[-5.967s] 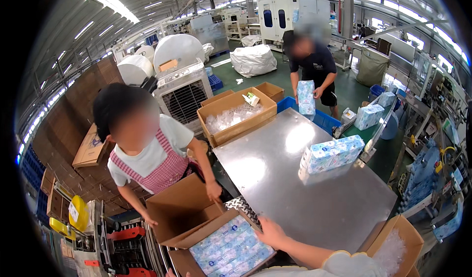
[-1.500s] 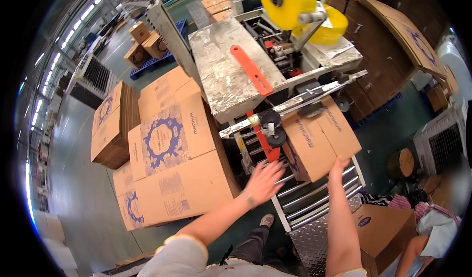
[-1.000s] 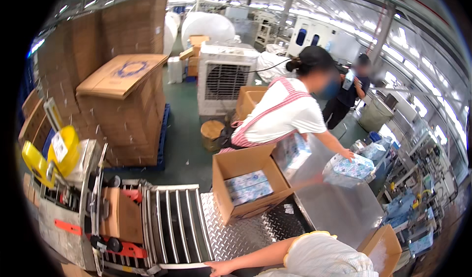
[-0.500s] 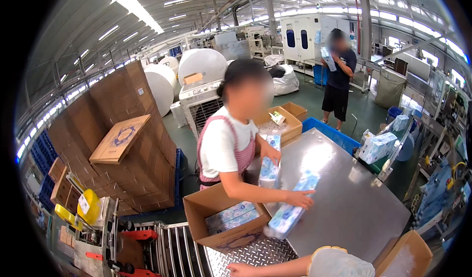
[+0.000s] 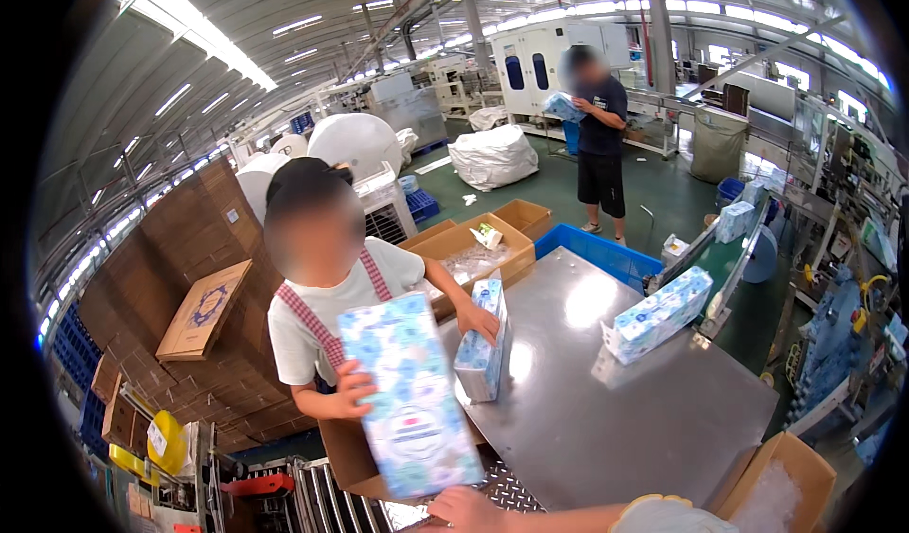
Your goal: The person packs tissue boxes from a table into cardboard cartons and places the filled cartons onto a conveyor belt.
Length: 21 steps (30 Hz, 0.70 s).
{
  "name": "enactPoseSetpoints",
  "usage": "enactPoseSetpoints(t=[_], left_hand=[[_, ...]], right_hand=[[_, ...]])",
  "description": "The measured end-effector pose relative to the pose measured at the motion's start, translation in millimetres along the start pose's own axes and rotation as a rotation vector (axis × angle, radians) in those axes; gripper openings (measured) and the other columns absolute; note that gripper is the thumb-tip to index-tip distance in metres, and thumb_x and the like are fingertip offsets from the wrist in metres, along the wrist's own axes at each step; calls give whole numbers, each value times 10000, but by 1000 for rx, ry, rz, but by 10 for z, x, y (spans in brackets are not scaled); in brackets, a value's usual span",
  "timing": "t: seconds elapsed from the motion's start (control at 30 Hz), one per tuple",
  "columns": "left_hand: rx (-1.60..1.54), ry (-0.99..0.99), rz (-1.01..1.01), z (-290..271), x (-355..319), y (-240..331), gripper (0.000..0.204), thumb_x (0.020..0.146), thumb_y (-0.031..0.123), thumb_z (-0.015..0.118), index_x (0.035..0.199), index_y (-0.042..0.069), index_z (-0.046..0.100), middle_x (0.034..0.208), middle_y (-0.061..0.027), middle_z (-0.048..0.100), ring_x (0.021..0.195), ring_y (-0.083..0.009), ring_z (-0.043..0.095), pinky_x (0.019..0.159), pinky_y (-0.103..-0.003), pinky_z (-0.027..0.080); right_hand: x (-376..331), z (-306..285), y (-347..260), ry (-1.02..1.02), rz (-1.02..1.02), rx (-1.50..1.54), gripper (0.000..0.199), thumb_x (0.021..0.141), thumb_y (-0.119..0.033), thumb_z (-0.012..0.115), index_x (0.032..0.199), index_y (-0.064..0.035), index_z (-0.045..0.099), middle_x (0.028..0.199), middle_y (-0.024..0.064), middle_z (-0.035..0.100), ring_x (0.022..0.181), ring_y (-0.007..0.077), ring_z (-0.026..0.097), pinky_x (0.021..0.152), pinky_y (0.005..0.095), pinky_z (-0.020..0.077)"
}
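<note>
My right hand reaches in along the bottom edge, just under the lower end of a large blue-and-white flowered tissue pack. A co-worker in a checked apron across from me holds that pack with one hand, tilted over an open cardboard box. The co-worker's other hand rests on a second pack standing upright on the steel table. Whether my fingers grip anything is hidden. My left hand is out of view.
A third pack lies at the table's right edge. An open box stands at lower right, roller conveyor at lower left. Stacked flat cartons, a blue crate and another person stand beyond.
My view swung from the tape machine and cartons round to the table. The co-worker has lifted one pack toward the open box and stood another on the table. My right arm stays low.
</note>
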<state>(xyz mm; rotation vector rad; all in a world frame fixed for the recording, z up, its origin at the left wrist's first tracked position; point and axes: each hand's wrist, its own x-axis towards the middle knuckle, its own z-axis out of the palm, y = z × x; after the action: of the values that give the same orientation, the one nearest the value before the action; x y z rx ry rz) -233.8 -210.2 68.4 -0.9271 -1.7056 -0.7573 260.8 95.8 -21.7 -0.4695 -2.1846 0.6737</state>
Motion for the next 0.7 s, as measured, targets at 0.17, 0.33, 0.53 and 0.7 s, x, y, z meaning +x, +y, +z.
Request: enactPoseSetpoints(t=[0.17,0.33,0.53,0.7], left_hand=[[-57,-125,-470,653,-533,1504,616,991,353,584,1403,-90,468,1331,-289,543,1223,-447,504,1085,-559,362],[-247,-746,225,760,-914,2089,553,999,365,536,1362,-53,530,1310,-278,569,1233,-459,498,1115,-567,323],[-450,-1023,213,1090,-503,1803,443,1011,252,505,1351,-22,580,1367,-261,575,1274,-449,514,1109,-509,387],[-539,-988,380,1554,-525,1726,427,891,111,628,1303,4,598,1289,-199,634,1181,-396,591,1010,-509,431]], right_hand=[[309,62,117,119,-289,-277,183,833,-283,668,788,-124,590,758,43,584,718,248,575,702,389,452],[457,375,125,82,-286,-597,238,871,-224,581,1052,-93,662,957,92,653,938,255,623,921,431,457],[46,614,22,91,-220,-643,356,867,-241,619,1209,-152,670,1201,105,688,1120,279,624,1034,532,395],[-152,716,-58,-17,3,-531,28,803,-199,592,824,-181,585,827,5,535,920,201,550,997,482,363]])
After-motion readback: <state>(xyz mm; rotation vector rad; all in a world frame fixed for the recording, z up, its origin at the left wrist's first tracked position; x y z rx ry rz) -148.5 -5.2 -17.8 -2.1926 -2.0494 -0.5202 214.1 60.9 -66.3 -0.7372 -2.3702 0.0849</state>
